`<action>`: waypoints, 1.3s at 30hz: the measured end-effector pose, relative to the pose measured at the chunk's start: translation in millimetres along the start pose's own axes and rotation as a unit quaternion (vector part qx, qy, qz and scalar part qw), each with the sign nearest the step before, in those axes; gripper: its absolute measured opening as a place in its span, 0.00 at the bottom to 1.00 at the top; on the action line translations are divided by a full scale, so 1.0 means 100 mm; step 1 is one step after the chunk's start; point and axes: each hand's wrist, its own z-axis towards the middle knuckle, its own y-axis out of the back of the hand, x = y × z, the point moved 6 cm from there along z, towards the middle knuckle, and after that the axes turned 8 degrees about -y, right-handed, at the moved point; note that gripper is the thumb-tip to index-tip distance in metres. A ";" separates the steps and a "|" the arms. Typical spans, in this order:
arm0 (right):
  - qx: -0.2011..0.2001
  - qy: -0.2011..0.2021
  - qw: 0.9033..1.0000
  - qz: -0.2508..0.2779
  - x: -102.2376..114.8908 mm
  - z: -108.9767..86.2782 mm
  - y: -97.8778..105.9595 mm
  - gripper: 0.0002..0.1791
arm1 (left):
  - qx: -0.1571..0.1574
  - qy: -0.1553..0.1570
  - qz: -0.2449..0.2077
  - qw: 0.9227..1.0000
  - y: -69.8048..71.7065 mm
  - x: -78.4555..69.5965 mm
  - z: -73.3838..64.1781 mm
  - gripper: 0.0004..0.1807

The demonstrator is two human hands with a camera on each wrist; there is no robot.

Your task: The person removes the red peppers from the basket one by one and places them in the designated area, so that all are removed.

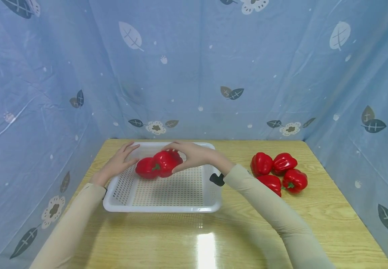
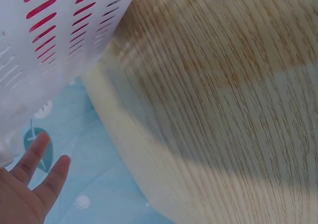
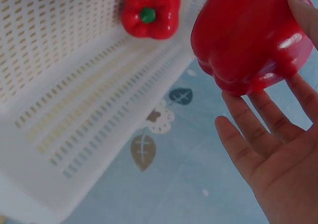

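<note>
My right hand [image 1: 195, 154] grips a red bell pepper [image 1: 167, 163] over the white plastic basket [image 1: 161, 209], with thumb and fingertips on its sides. In the right wrist view this pepper [image 3: 248, 35] hangs apart from a second red bell pepper [image 3: 168, 13] with a green stem, which lies inside the basket. From the head, that second pepper [image 1: 145, 169] is partly covered by the held one. My left hand [image 1: 117, 164] is at the basket's left rim, fingers spread and reaching over it. Two of its fingers [image 2: 54, 179] show beside the basket's slotted wall in the left wrist view.
To the right of the basket, a group of several red bell peppers [image 1: 294, 181] lies on the wood-grain table [image 1: 153, 239]; my right sleeve partly covers one. A blue patterned curtain [image 1: 187, 74] surrounds the table at the back and sides.
</note>
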 end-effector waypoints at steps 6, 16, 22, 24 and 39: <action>-0.026 -0.008 1.000 0.009 -0.10 -0.15 0.14 0.39 | 0.000 -0.003 -0.001 1.000 0.01 0.00 0.00 0.36; -0.061 -0.002 0.998 0.027 -0.22 -0.35 0.33 0.38 | -0.005 -0.001 -0.004 1.000 0.02 -0.02 -0.01 0.35; -0.081 -0.007 0.996 0.046 -0.31 -0.46 0.41 0.39 | -0.010 -0.006 -0.011 1.000 0.02 -0.04 -0.03 0.34; -0.088 -0.012 0.995 0.049 -0.35 -0.49 0.43 0.39 | -0.014 -0.013 -0.014 1.000 0.03 -0.05 -0.03 0.34; -0.146 -0.042 0.985 0.076 -0.68 -0.83 0.61 0.39 | -0.016 -0.021 -0.014 1.000 0.03 -0.03 -0.01 0.33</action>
